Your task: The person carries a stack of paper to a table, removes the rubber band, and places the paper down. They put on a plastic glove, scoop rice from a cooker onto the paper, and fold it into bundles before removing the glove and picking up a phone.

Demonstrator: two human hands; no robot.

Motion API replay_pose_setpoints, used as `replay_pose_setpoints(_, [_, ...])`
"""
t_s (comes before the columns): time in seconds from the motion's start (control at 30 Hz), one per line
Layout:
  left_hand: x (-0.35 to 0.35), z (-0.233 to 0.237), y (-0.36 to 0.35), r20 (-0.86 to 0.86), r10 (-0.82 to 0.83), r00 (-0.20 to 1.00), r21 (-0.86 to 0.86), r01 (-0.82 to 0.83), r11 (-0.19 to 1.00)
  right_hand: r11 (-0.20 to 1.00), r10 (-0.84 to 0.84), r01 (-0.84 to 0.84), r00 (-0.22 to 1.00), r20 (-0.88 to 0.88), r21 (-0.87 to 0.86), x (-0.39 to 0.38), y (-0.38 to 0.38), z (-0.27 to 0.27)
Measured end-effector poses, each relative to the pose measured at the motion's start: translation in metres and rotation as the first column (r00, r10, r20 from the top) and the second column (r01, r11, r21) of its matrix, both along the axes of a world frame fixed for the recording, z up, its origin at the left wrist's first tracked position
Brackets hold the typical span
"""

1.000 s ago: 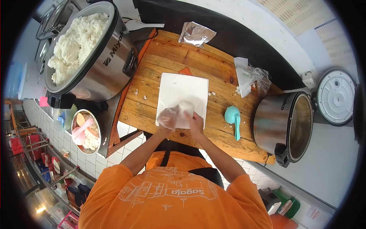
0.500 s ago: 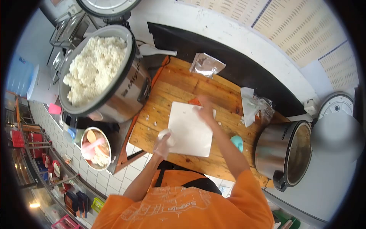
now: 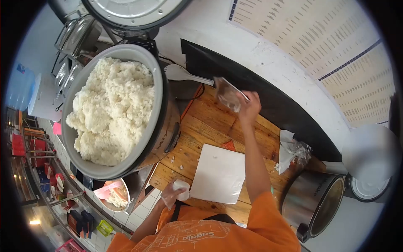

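Note:
My right hand (image 3: 249, 107) reaches across the wooden board (image 3: 210, 122) to its far edge and grips a shiny foil packet (image 3: 228, 95). My left hand (image 3: 174, 194), in a clear plastic glove, stays at the near edge of the board and holds a small white lump of rice (image 3: 181, 187). A white sheet of paper (image 3: 218, 173) lies flat on the board between the two hands.
A large open rice cooker full of white rice (image 3: 112, 113) stands left of the board, a white rice paddle (image 3: 182, 74) behind it. An empty steel pot (image 3: 317, 201) sits at the right, crumpled plastic bags (image 3: 291, 153) beside it. A small bowl (image 3: 112, 195) sits lower left.
My right hand left the white paper and stretched forward to the foil packet, taking hold of it. My left hand drew back to the near edge with the rice lump. The view tilted upward.

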State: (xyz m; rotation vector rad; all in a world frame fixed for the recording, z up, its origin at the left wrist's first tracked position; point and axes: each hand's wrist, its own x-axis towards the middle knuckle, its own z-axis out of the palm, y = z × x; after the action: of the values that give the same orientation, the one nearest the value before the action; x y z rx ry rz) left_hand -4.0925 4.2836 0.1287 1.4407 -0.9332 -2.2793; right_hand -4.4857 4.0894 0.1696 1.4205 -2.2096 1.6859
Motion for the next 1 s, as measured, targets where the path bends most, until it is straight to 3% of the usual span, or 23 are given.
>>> replay_pose_setpoints(0.07, [-0.007,0.004,-0.009,-0.016,-0.058,0.998,0.068,0.059,0.996,0.991,0.082,-0.077,0.996,0.041,-0.111,0.042,-0.021,0.05])
replay_pose_setpoints(0.13, [-0.023,-0.009,-0.012,0.136,-0.088,0.987,-0.092,0.101,0.991,0.974,0.175,-0.17,0.985,0.016,-0.153,0.067,-0.051,0.054])
replay_pose_setpoints(0.17, [-0.025,-0.025,-0.017,0.235,-0.244,0.941,-0.645,0.339,0.685,0.94,0.266,-0.246,0.962,0.056,-0.237,0.08,-0.063,0.051])
replay_pose_setpoints(0.23, [-0.07,-0.024,-0.047,0.35,-0.156,0.924,-0.586,0.346,0.732,0.932,0.363,-0.355,0.922,0.138,-0.077,0.099,-0.066,0.049])
replay_pose_setpoints(0.27, [-0.093,-0.032,-0.063,0.357,-0.065,0.932,-0.654,0.299,0.695,0.916,0.399,-0.399,0.889,0.226,-0.046,0.101,-0.054,0.05])
replay_pose_setpoints(0.37, [-0.172,-0.06,-0.139,0.341,0.166,0.925,-0.764,0.17,0.622,0.964,0.193,-0.239,0.93,0.313,0.117,0.058,0.021,0.031])
replay_pose_setpoints(0.4, [-0.199,-0.053,-0.161,0.289,0.2,0.936,-0.755,0.095,0.649,0.96,0.043,-0.106,0.971,0.236,0.26,0.031,0.06,0.021])
replay_pose_setpoints(0.43, [-0.225,-0.048,-0.181,0.239,0.24,0.941,-0.74,0.017,0.672,0.953,-0.097,0.073,0.993,0.068,0.295,-0.001,0.101,-0.001])
replay_pose_setpoints(0.47, [-0.244,-0.054,-0.205,0.388,0.289,0.876,-0.829,0.194,0.525,0.91,-0.2,0.26,0.958,-0.207,0.322,-0.037,0.144,-0.016])
replay_pose_setpoints(0.5, [-0.257,-0.063,-0.223,0.509,0.368,0.778,-0.848,0.381,0.369,0.9,-0.258,0.331,0.929,-0.264,0.283,-0.076,0.189,-0.028])
replay_pose_setpoints(0.53, [-0.267,-0.065,-0.233,0.503,0.362,0.785,-0.849,0.372,0.375,0.83,-0.329,0.429,0.893,-0.308,0.357,-0.112,0.228,-0.032])
replay_pose_setpoints(0.6, [-0.278,-0.058,-0.253,0.671,0.326,0.666,-0.736,0.546,0.399,0.51,-0.577,0.664,0.735,-0.355,0.547,-0.142,0.274,-0.02])
replay_pose_setpoints(0.7, [-0.295,-0.03,-0.272,0.862,0.294,0.413,-0.502,0.776,0.382,0.46,-0.58,0.599,0.761,-0.29,0.655,-0.192,0.321,-0.066])
replay_pose_setpoints(0.73, [-0.299,-0.024,-0.265,0.862,0.304,0.405,-0.498,0.786,0.365,0.465,-0.593,0.596,0.759,-0.27,0.655,-0.196,0.322,-0.08])
replay_pose_setpoints(0.8, [-0.3,-0.012,-0.238,0.55,0.588,0.593,-0.795,0.587,0.151,0.387,-0.496,0.557,0.798,-0.343,0.735,-0.207,0.309,-0.107])
replay_pose_setpoints(0.83, [-0.299,-0.002,-0.223,0.549,0.592,0.59,-0.787,0.604,0.128,0.395,-0.512,0.547,0.798,-0.318,0.738,-0.215,0.306,-0.128])
replay_pose_setpoints(0.9, [-0.287,0.013,-0.185,0.466,0.575,0.673,-0.768,0.63,-0.115,0.458,-0.432,0.491,0.851,-0.297,0.741,-0.224,0.304,-0.169])
replay_pose_setpoints(0.97, [-0.267,0.014,-0.146,0.524,0.408,0.748,-0.774,0.618,-0.14,0.459,-0.506,0.527,0.817,-0.277,0.715,-0.223,0.288,-0.167])
replay_pose_setpoints(1.0, [-0.244,-0.013,-0.13,0.691,0.329,0.644,-0.66,0.747,-0.075,0.458,-0.559,0.576,0.779,-0.284,0.677,-0.227,0.282,-0.158])
